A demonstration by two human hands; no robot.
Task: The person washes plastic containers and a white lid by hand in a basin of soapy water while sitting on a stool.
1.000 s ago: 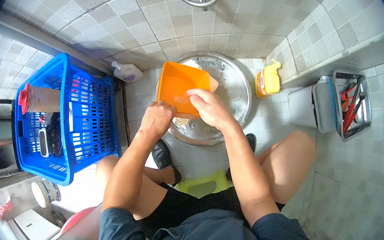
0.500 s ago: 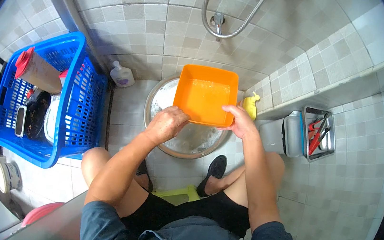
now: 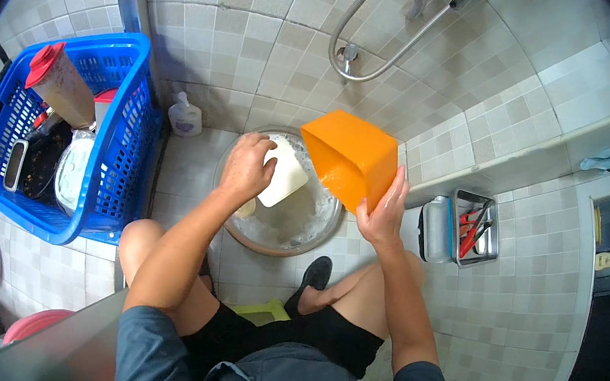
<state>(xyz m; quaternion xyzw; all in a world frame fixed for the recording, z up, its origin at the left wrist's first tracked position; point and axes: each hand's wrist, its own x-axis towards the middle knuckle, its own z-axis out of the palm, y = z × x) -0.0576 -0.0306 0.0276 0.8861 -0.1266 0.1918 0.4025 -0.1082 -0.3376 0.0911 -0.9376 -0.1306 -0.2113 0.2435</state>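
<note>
My right hand grips an orange rectangular tub by its near right edge. The tub is tilted, its opening facing left and down, with wet drops inside. My left hand is over the left part of a round basin of cloudy, sudsy water. Its thumb and fingers are curled at the upper left corner of a white rectangular piece with rounded corners, possibly a plastic container. A small pale round thing shows under my left wrist, partly hidden.
At left stands a blue basket holding a red-lidded jug and other kitchenware. A white pump bottle is by the wall. To the right, a metal tray holds red-handled tools beside a clear container. A shower hose hangs above.
Both hands held the orange tub before. My left hand has let go and moved left to the white piece. My right hand has tipped the tub and moved it right.
</note>
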